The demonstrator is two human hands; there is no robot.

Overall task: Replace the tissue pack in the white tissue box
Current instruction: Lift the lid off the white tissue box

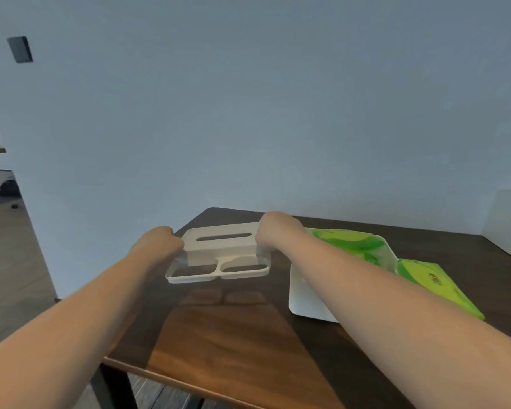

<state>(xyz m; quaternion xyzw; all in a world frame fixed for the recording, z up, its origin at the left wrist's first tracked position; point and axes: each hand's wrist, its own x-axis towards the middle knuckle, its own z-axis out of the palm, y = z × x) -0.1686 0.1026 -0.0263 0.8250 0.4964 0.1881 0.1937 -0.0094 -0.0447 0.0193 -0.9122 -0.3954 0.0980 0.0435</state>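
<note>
Both my hands hold the white tissue box lid (219, 252) above the dark wooden table (219, 335), tilted so its slot faces up and its open underside faces me. My left hand (157, 242) grips its left end and my right hand (273, 231) grips its right end. To the right stands the white box base (307, 299), with a green tissue pack (354, 243) inside it; my right forearm crosses over it. A second green tissue pack (434, 284) lies flat on the table beyond the base.
The table stands against a pale wall, with its left edge and front edge near my arms. Floor shows at the left, where another table and dark objects stand far off. A white object (508, 214) sits at the far right.
</note>
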